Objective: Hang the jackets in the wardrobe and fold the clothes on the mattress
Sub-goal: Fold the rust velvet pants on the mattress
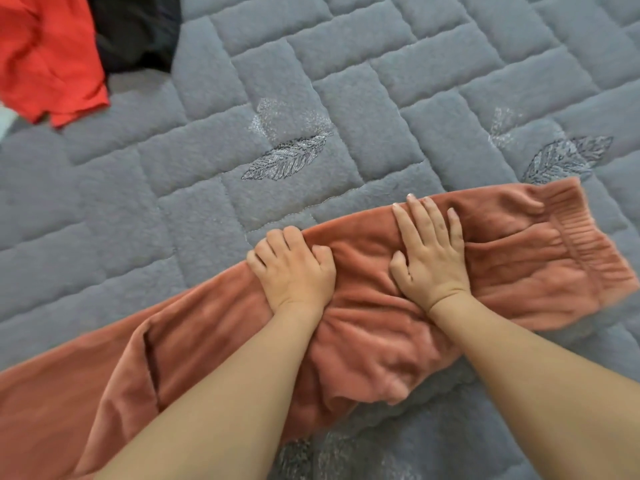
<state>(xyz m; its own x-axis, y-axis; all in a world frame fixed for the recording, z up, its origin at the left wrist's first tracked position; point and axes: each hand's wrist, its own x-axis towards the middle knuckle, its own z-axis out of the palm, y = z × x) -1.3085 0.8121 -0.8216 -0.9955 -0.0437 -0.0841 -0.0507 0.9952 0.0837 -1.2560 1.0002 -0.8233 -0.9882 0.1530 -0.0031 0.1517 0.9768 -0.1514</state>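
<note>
Both my hands on the terracotta fleece trousers, mid-fold on the mattress.

My left hand [294,268] has its fingers curled over the far edge of the terracotta fleece trousers [381,327], bunching the cloth, while my right hand [431,251] lies flat with its fingers spread, pressing the fabric down nearer the ribbed waistband [585,233]. The trousers run long from the waistband at my right down to the legs [86,393] at my lower left, so I judge the fold must bring that leg end, on my left hand's side, across toward the waistband. They rest on the grey quilted mattress cover [173,202]. Well apart, at the far left, lie a red garment [48,60] and a black one [135,32], nothing between.
</note>
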